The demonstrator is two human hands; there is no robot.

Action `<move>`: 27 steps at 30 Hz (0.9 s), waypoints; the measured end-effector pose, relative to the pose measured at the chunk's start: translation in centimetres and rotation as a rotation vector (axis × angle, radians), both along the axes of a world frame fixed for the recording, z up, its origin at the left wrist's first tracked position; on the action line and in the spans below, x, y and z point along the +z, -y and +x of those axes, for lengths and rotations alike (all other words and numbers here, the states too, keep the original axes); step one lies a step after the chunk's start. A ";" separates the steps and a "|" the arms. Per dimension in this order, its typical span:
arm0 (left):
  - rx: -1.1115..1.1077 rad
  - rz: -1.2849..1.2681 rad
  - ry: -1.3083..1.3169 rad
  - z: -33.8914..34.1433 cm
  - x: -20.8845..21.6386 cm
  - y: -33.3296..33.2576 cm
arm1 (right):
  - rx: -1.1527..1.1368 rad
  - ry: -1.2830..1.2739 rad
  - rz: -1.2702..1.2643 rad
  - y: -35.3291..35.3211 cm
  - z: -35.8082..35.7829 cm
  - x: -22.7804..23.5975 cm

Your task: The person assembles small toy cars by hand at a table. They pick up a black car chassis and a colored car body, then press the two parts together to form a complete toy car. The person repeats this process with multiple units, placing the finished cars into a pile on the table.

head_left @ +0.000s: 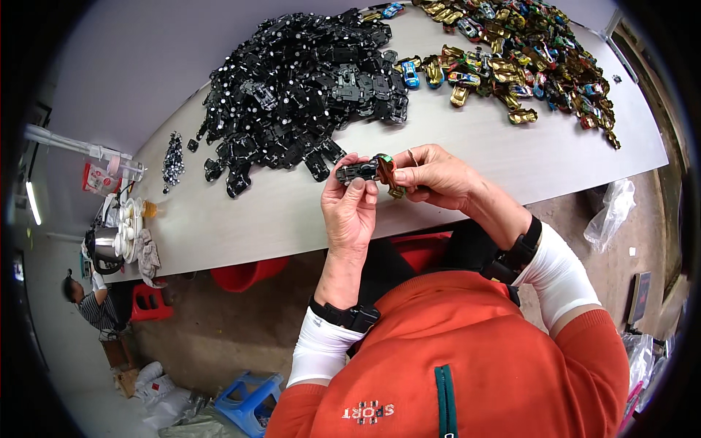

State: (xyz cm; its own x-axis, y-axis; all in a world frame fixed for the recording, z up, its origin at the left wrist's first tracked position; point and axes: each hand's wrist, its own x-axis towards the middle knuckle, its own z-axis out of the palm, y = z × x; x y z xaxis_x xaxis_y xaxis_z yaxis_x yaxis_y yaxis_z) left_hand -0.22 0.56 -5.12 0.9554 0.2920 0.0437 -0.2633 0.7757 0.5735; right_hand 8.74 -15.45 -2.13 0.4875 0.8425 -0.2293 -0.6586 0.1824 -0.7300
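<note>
Above the table's near edge, my left hand (pixel 350 208) grips a black toy car chassis (pixel 358 171) between thumb and fingers. Against its right end, my right hand (pixel 434 179) pinches a toy car body shell (pixel 387 177), brownish gold inside with a bit of green on its rim. The two parts meet at an angle, and my fingers partly cover both. Just beyond my left hand spreads a big heap of black car chassis (pixel 292 95). Farther right lies a heap of gold and coloured car shells (pixel 511 62).
A small pile of wheels (pixel 173 162) lies on the left of the grey table (pixel 241 226). Cups on a tray (pixel 130 230) and a kettle (pixel 106 244) stand at its left end. Red stools (pixel 150 303) and a blue stool (pixel 248 401) are below. Another person (pixel 98 306) is far left.
</note>
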 end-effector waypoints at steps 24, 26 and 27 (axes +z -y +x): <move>-0.102 0.301 0.003 0.1 0.8 0.6 | -0.332 0.835 -0.323 1.2 -1.7 3.6; -0.112 0.329 0.006 0.1 0.9 0.6 | -0.338 0.869 -0.336 1.1 -1.8 3.6; -0.109 0.353 0.017 0.1 1.0 0.6 | -0.344 0.883 -0.324 1.1 -1.9 3.6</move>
State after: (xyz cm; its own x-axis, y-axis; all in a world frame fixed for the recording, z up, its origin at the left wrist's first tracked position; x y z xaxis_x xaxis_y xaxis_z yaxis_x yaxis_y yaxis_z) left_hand -0.13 -0.08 -4.07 0.9783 0.1530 0.1396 -0.2020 0.5545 0.8073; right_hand 6.85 -16.53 1.45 0.7994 0.5845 0.1391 0.1948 -0.0331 -0.9803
